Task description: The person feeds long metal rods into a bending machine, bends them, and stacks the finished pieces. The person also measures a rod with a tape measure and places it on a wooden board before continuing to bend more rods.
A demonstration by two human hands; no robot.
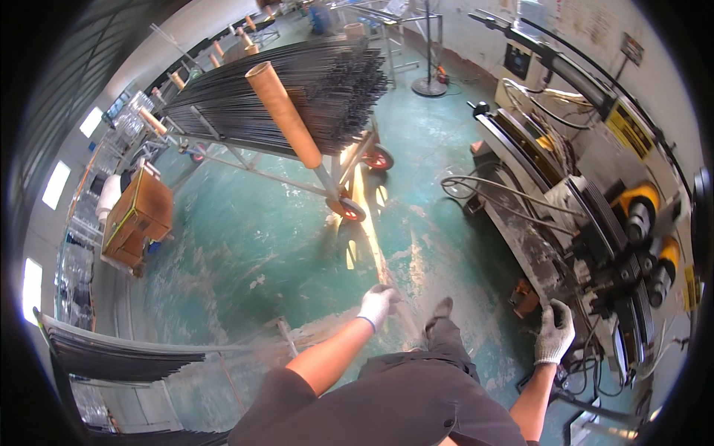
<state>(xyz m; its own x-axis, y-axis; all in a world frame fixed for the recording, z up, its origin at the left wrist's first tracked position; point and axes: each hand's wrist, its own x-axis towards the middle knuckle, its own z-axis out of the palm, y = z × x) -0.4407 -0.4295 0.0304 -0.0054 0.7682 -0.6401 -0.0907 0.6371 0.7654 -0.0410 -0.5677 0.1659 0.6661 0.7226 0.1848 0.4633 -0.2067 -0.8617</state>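
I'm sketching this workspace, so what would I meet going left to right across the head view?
Brown box, large cardboard tube, gloved left hand, dark shoe, gloved right hand, upper yellow-and-black machine part.

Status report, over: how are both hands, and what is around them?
Left hand gloved, above the floor, grip unclear. Right hand gloved, curled, beside machine, grip unclear. Wheeled cart with black rods ahead.
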